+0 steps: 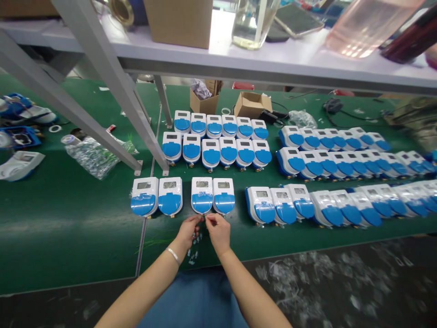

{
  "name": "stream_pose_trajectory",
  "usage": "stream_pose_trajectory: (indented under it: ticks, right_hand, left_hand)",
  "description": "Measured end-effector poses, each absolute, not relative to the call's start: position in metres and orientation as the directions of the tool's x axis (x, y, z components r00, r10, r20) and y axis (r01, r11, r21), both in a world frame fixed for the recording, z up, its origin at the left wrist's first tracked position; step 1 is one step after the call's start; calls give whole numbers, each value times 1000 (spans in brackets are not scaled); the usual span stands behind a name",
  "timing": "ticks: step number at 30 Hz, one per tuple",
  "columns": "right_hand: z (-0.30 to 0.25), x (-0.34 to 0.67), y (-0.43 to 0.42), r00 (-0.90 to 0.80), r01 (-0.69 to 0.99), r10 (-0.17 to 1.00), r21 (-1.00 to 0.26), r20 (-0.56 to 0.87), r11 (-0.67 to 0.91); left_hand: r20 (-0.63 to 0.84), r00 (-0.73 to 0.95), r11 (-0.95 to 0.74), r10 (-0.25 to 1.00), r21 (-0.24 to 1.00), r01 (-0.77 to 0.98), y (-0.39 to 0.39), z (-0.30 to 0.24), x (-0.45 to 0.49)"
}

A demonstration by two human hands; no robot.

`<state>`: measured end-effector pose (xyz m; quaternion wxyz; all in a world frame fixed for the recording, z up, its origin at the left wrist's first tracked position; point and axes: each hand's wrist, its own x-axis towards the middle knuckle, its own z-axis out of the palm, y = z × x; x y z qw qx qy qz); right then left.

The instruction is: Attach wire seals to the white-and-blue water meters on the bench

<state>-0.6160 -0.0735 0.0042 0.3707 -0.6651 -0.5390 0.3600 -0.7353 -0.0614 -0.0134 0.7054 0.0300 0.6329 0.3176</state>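
My left hand (187,231) and my right hand (218,231) meet at the lower edge of a blue-and-white meter (201,195) with a small display. The fingers of both are pinched together there. What lies between the fingertips is too small to make out. Another meter (224,196) stands right beside it, above my right hand. Two more, a meter (170,197) and its neighbour (144,197), sit to the left. Several small clear pieces (192,255) lie on the green table between my wrists.
Rows of similar meters (269,205) fill the right and back of the green table (85,237). Metal shelf posts (112,86) come down at the left. Overhead runs a white shelf (191,57) with bottles. Clear plastic packaging (97,155) and small cardboard boxes (251,107) lie behind.
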Motion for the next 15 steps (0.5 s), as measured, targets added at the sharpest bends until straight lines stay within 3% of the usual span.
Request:
stream_pose_trajectory:
  ticks: [15]
  right_hand:
    - [2,-617,-67,73,577,997,-816,18,-28]
  left_hand:
    - [-863,5,780,506,454,-430,-63,-18,-734]
